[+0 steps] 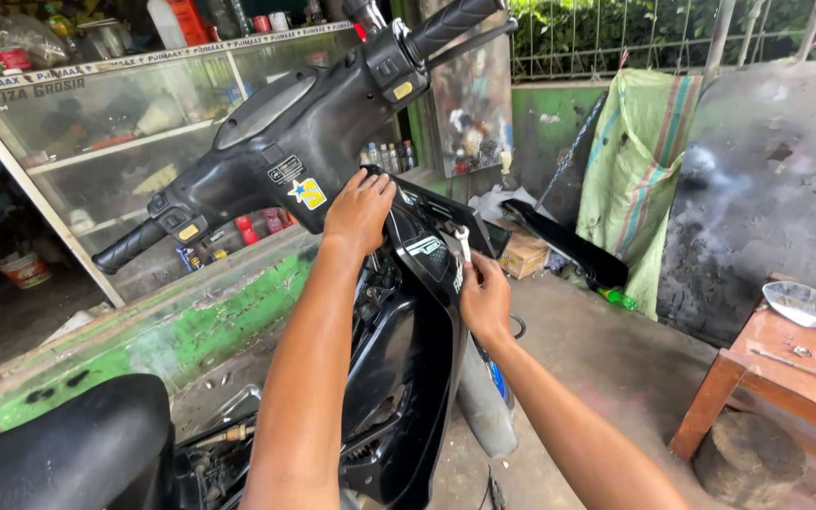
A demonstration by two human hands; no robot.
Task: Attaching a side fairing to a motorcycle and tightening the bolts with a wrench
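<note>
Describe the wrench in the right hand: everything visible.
The wrench is a small silvery metal spanner, only its upper end showing above the right hand, which grips its lower shaft. It stands roughly upright, tilted slightly left, beside the glossy black front panel of the motorbike. Its head type is too small to tell. The left hand does not touch it.

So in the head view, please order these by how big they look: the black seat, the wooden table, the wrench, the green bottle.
1. black seat, though nearness to the camera enlarges it
2. wooden table, partly cut off at the edge
3. and 4. wrench in the right hand and green bottle: look alike, not ranked
</note>
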